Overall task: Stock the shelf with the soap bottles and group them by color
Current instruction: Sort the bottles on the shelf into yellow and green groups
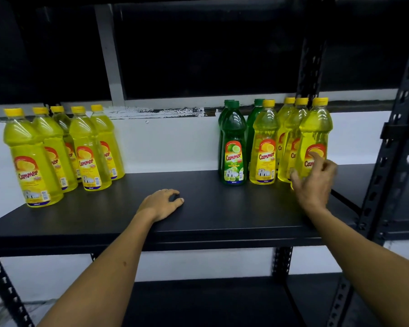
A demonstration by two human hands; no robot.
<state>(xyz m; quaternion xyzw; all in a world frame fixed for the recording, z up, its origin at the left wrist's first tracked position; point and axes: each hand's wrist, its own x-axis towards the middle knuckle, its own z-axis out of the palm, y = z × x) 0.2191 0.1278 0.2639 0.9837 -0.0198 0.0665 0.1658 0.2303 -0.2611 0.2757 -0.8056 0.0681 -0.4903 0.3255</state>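
A black shelf board (198, 185) runs across the middle of the frame, its front edge cutting from the lower left toward the right upright (387, 147) of the perforated metal rack. At the left of the frame a cluster of five yellow soap bottles (57, 152) stands upright, packed close; the frontmost sits near the board's front-left edge. At the right of centre stand three green soap bottles (233, 147) (one in front, two behind it), just beside a second group of yellow bottles (265, 147) that reaches toward the right upright.

Between the two clusters the board lies bare, a wide dark strip from the white back wall (170, 142) to the front edge. To the right of the last bottle a smaller stretch of board shows before the upright.

The left hand (162, 204) rests palm down on this bare strip, near the front edge, fingers loosely curled and holding nothing. The right hand (313, 178) is raised at the frontmost yellow bottle on the right (316, 128), its index finger touching the red label and the thumb against the bottle's lower left side; the other fingers are slack and blurred, so whether they close round the bottle cannot be told.

A lower shelf (210, 303) shows dark at the bottom of the frame.
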